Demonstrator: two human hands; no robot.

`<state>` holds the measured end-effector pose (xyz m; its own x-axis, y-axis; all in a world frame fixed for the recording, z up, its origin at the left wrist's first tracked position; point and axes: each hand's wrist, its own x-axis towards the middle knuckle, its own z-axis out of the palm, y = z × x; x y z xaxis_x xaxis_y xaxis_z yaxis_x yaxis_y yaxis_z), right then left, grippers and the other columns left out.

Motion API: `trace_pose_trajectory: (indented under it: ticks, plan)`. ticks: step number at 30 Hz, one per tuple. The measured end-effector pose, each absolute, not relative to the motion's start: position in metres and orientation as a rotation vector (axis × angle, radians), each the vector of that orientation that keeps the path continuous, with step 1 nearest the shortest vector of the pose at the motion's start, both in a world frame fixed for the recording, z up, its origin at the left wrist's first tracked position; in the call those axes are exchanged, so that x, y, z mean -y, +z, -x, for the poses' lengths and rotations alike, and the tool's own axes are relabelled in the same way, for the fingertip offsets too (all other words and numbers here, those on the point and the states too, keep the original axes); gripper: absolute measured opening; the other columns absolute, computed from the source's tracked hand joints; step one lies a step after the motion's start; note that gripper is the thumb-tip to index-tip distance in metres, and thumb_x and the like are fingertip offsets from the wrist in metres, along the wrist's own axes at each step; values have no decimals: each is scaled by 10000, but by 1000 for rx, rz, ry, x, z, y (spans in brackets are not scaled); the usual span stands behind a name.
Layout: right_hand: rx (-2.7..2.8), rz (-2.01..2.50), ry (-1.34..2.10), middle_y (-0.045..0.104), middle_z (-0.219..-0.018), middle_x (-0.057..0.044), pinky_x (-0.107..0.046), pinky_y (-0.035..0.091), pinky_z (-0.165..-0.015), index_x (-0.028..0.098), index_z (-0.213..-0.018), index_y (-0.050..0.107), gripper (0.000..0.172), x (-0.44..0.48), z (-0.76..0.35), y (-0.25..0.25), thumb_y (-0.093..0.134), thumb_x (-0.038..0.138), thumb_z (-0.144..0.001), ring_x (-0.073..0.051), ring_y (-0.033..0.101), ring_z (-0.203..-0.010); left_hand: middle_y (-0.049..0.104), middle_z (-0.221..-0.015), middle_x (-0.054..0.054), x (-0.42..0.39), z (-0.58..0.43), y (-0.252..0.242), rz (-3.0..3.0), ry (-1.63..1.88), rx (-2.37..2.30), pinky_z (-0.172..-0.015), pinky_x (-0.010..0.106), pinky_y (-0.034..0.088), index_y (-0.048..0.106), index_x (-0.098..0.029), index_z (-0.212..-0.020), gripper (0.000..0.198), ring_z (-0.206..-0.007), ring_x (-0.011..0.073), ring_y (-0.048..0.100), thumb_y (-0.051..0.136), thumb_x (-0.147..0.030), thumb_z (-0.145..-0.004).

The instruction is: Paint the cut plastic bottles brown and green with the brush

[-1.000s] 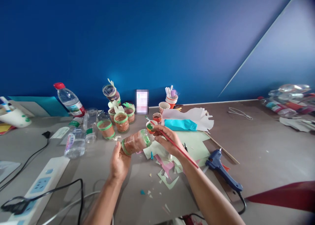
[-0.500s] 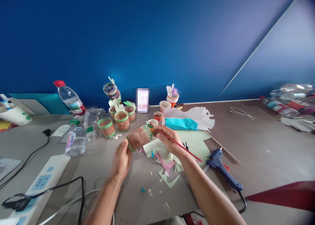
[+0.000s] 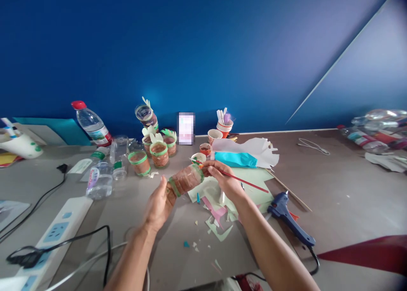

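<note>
My left hand point(image 3: 160, 204) is closed round the lower end of a clear plastic cup point(image 3: 187, 180) painted brown, with green bands at both ends. The cup lies tilted on its side in the air. In my right hand point(image 3: 224, 180) is a thin red paintbrush point(image 3: 248, 183), its tip pointing left over a small paper cup of green paint point(image 3: 199, 158). A small orange cup with brown paint point(image 3: 205, 149) stands just behind. Several brown and green cups, among them one with pale paper petals point(image 3: 159, 154), stand to the left.
Clear bottles point(image 3: 100, 180) and a white power strip point(image 3: 57, 236) with cables are on the left. A blue glue gun point(image 3: 291, 219) lies at right, beside a wooden stick point(image 3: 292, 192). Paper scraps point(image 3: 219, 210) cover the middle. A phone point(image 3: 186, 129) leans on the wall.
The held cup has moved a little right and up, with more of its lower end showing. My right hand has shifted right, and the brush lies flatter.
</note>
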<state>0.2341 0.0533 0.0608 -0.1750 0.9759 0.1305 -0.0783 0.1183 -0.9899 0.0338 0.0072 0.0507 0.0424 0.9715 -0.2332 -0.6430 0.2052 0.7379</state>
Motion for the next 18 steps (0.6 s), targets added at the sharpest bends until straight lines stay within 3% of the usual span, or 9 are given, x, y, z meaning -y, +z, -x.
trace_pose_trajectory:
  ticks: [7, 13, 18]
  plan:
    - [1319, 995, 1269, 720, -841, -41, -316, 505, -754, 217, -936, 702, 214, -50, -232, 66, 622, 385, -831, -192, 660, -768, 766, -841, 139, -10, -29, 44, -432, 1282, -839, -887, 356, 544, 747, -121, -868, 654, -929, 248, 718, 372, -656, -893]
    - [1334, 985, 1232, 711, -794, -36, -319, 504, -721, 216, -891, 702, 177, -46, -228, 70, 624, 356, -818, -190, 656, -739, 754, -987, 133, -11, -31, 37, -477, 1293, -839, -906, 378, 533, 723, -160, -972, 631, -1065, 270, 670, 434, -704, -837]
    - [1353, 976, 1244, 712, -818, -35, -327, 514, -738, 216, -896, 698, 183, -46, -226, 71, 613, 362, -825, -192, 664, -758, 752, -992, 132, -14, -32, 37, -516, 1357, -865, -915, 390, 526, 729, -168, -897, 612, -1105, 289, 645, 466, -713, -811]
